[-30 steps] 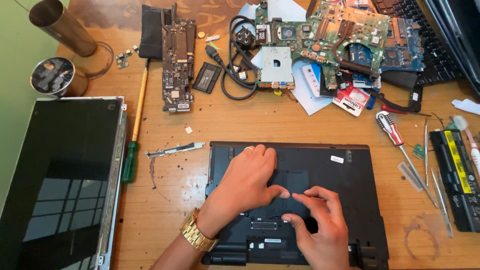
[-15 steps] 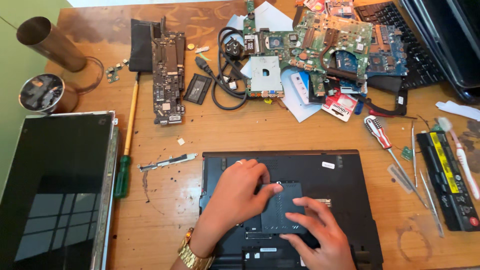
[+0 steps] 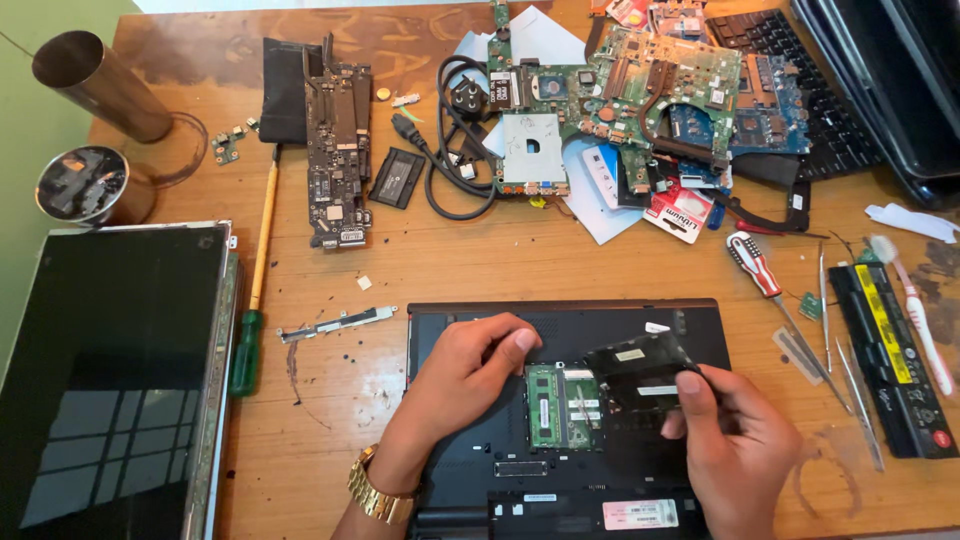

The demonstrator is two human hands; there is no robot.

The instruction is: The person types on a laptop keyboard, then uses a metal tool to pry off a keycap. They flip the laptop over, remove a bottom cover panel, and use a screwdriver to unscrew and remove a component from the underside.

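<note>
A black laptop base point(image 3: 600, 325) lies upside down on the wooden table, near the front edge. My right hand point(image 3: 735, 445) holds a black access cover point(image 3: 640, 365), lifted and tilted off the base. Below it an open bay shows green memory modules point(image 3: 560, 400). My left hand point(image 3: 460, 375), with a gold watch on its wrist, rests on the base just left of the bay, fingers curled at the bay's edge.
A detached screen panel point(image 3: 105, 370) lies at the left. A green-handled screwdriver point(image 3: 250, 300) is beside it. Circuit boards point(image 3: 640, 90), a black cable point(image 3: 445, 150), a red screwdriver point(image 3: 760, 270), tweezers point(image 3: 855, 385) and a black battery point(image 3: 885, 355) lie around. Two metal cups point(image 3: 95, 90) stand far left.
The cover was flat on the base under both hands; now my right hand has lifted it off, exposing the memory modules. My left hand shifted slightly left.
</note>
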